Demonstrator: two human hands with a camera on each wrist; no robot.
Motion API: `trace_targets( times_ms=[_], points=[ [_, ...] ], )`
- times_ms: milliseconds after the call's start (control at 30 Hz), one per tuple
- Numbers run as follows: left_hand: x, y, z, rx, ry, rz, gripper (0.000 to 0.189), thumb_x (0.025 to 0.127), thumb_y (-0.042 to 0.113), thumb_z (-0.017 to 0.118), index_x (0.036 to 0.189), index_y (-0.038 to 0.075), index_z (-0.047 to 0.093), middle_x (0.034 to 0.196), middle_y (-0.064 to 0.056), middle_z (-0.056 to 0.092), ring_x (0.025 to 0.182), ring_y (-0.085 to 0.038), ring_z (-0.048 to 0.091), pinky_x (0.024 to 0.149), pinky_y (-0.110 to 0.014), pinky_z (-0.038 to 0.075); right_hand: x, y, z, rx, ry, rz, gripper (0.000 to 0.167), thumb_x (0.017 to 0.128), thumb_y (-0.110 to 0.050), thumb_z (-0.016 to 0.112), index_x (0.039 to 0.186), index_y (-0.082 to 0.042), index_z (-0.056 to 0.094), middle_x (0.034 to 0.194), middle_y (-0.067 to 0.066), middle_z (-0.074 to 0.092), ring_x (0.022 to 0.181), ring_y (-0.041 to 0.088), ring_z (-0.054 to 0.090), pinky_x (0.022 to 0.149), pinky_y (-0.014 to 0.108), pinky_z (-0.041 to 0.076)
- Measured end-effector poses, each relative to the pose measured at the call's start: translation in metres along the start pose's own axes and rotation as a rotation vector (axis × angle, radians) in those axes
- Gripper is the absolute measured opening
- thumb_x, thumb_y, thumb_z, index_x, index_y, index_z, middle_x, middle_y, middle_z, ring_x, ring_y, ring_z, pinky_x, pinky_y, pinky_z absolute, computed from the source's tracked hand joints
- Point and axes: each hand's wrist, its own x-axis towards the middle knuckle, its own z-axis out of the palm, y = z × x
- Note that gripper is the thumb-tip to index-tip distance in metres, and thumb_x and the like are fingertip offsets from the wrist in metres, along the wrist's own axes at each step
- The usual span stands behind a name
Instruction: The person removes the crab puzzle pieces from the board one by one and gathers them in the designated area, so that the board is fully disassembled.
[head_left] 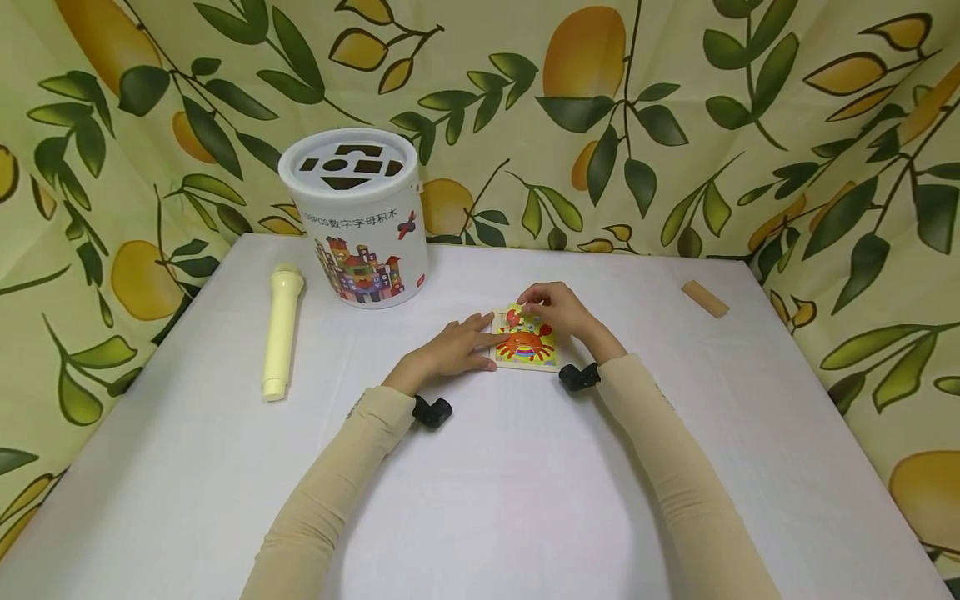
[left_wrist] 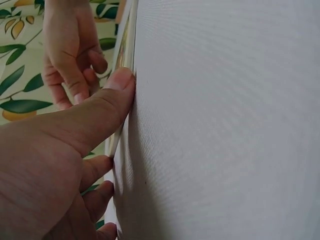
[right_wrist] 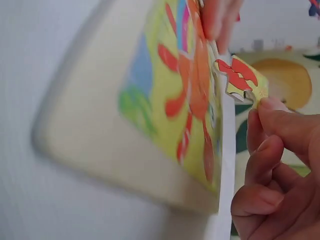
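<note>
A small crab jigsaw puzzle (head_left: 527,347), yellow with an orange-red crab, lies in its pale tray (right_wrist: 90,120) on the table. My right hand (head_left: 561,308) pinches a puzzle piece (right_wrist: 241,75) with a red claw on it between thumb and index finger, over the puzzle's far left part. To the left, my left hand (head_left: 459,346) rests with its fingers spread. Its index finger reaches onto the picture, and in the left wrist view its thumb (left_wrist: 117,82) touches the tray's edge. Seen from there, the held piece is hidden.
A white bucket (head_left: 360,225) with shape holes in its lid stands at the back left. Left of it lies a cream microphone-shaped stick (head_left: 281,333). A flat brown wooden block (head_left: 705,298) lies at the back right. Patterned cloth (head_left: 480,125) hangs behind the table.
</note>
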Motion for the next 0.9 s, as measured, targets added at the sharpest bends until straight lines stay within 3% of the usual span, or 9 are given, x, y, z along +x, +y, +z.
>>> trace_targets(
  times_ms=[233, 433, 700, 900],
  points=[
    [0.001, 0.001, 0.002, -0.002, -0.006, -0.012, 0.056, 0.089, 0.038, 0.056, 0.140, 0.025, 0.039, 0.155, -0.010, 0.013, 0.143, -0.029, 0.008, 0.113, -0.053, 0.010, -0.015, 0.022, -0.030, 0.120, 0.058, 0.254, 0.026, 0.092, -0.021, 0.056, 0.113, -0.007, 0.063, 0.102, 0.007, 0.059, 0.080, 0.018, 0.045, 0.061, 0.023, 0.039],
    [0.000, -0.001, 0.001, -0.004, -0.008, -0.023, 0.056, 0.089, 0.040, 0.056, 0.141, 0.026, 0.038, 0.155, -0.009, 0.012, 0.144, -0.028, 0.007, 0.113, -0.053, 0.009, -0.029, 0.047, -0.055, 0.141, 0.050, 0.353, 0.031, 0.091, -0.023, 0.057, 0.116, -0.005, 0.061, 0.091, 0.001, 0.057, 0.075, 0.016, 0.044, 0.060, 0.023, 0.037],
    [0.000, -0.002, 0.001, -0.017, -0.006, -0.016, 0.055, 0.089, 0.038, 0.056, 0.140, 0.025, 0.039, 0.155, -0.010, 0.013, 0.143, -0.030, 0.007, 0.112, -0.055, 0.009, -0.029, 0.058, -0.053, 0.037, 0.043, 0.345, 0.026, 0.092, -0.019, 0.055, 0.112, -0.004, 0.064, 0.098, 0.007, 0.059, 0.079, 0.017, 0.045, 0.064, 0.021, 0.039],
    [0.001, 0.000, 0.002, -0.017, 0.001, 0.001, 0.055, 0.089, 0.038, 0.057, 0.140, 0.024, 0.039, 0.155, -0.010, 0.013, 0.143, -0.030, 0.007, 0.112, -0.055, 0.009, -0.034, 0.059, -0.051, 0.002, 0.084, 0.265, 0.024, 0.090, -0.021, 0.058, 0.103, -0.002, 0.067, 0.097, 0.011, 0.063, 0.081, 0.018, 0.047, 0.068, 0.024, 0.040]
  ],
)
